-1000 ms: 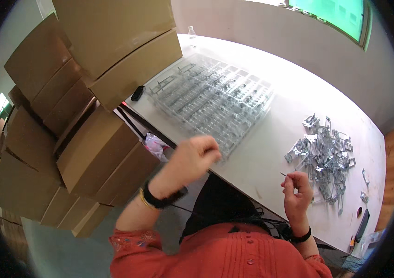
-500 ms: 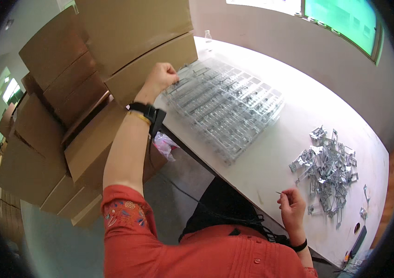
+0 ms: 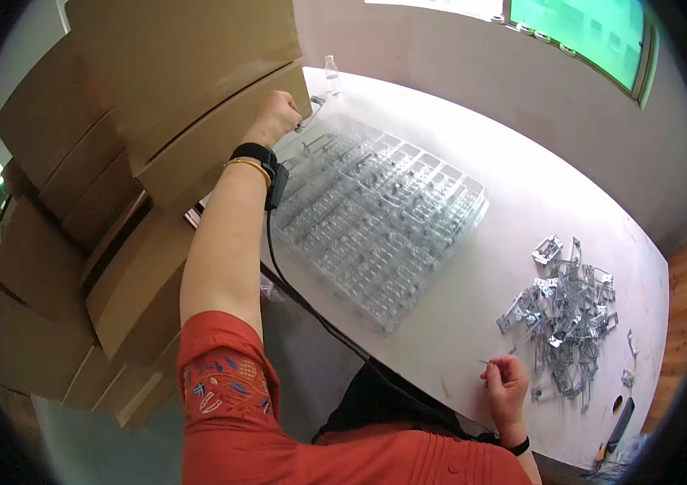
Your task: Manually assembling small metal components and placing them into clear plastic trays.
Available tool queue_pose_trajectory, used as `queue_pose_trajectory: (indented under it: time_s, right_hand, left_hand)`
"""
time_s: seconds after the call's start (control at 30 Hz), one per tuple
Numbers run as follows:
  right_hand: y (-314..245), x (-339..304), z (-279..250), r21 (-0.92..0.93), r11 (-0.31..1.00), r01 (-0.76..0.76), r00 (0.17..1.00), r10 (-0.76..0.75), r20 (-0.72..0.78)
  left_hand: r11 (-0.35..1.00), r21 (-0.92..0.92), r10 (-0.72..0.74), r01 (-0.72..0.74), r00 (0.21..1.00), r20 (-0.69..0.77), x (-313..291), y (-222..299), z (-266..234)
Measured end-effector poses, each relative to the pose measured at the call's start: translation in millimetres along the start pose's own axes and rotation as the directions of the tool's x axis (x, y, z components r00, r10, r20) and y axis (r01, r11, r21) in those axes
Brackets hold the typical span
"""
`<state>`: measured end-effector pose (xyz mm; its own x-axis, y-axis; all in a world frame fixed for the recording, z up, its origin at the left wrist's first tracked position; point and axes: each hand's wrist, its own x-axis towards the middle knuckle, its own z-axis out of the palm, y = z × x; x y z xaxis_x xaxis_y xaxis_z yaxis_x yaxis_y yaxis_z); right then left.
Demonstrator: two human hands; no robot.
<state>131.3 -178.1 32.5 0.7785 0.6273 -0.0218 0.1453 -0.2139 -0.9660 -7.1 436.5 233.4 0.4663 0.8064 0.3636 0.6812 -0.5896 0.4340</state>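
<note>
My left hand [image 3: 275,118] is stretched out to the far left corner of a clear plastic tray [image 3: 479,194]. Its closed fingers hold a slim metal bracket [image 3: 317,103], partly hidden by the hand. Rows of similar silvery metal parts lie in the tray's compartments, blurred in places by glare. Near the table's front edge, my right hand [image 3: 507,391] pinches a thin metal pin [image 3: 485,362] between thumb and fingertip. Just beyond that hand sits a tangled pile of metal brackets [image 3: 561,315].
Tall cardboard boxes [image 3: 190,73] crowd the left side, close to my left forearm. A small clear bottle [image 3: 331,74] stands at the table's far edge. An orange-and-black cutter [image 3: 619,428] lies at the right. A black cable [image 3: 303,301] runs from my left wrist.
My left hand has moved up and away from the tray's corner, with the bracket now showing beyond its fingers. The right hand still pinches the pin. The whole view has shifted slightly.
</note>
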Motion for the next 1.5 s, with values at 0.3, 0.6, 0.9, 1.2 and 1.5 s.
queue_pose_trajectory:
  time_s: [0.3, 0.6, 0.9, 1.2, 1.5]
  right_hand:
    - [20, 5, 21, -0.078, 0.996, 0.033, 0.997, -0.038, -0.064]
    - [25, 8, 20, -0.113, 0.994, -0.006, 0.999, 0.001, -0.044]
    - [17, 9, 23, -0.128, 0.99, -0.051, 0.998, 0.044, -0.053]
    - [18, 7, 24, -0.059, 0.995, -0.076, 0.996, 0.074, -0.042]
    - [11, 8, 25, -0.087, 0.993, -0.076, 0.996, 0.072, -0.058]
  left_hand:
    - [0.991, 0.133, 0.013, -0.025, 0.996, 0.086, 37, -9, 62]
    - [0.986, 0.166, 0.016, -0.029, 0.997, 0.08, 47, -18, 93]
    - [0.97, 0.241, -0.075, 0.042, 0.988, 0.132, 49, -20, 110]
    - [0.979, 0.18, -0.128, 0.095, 0.976, 0.178, 47, -17, 118]
    - [0.973, 0.208, -0.132, 0.1, 0.98, 0.148, 41, -11, 112]
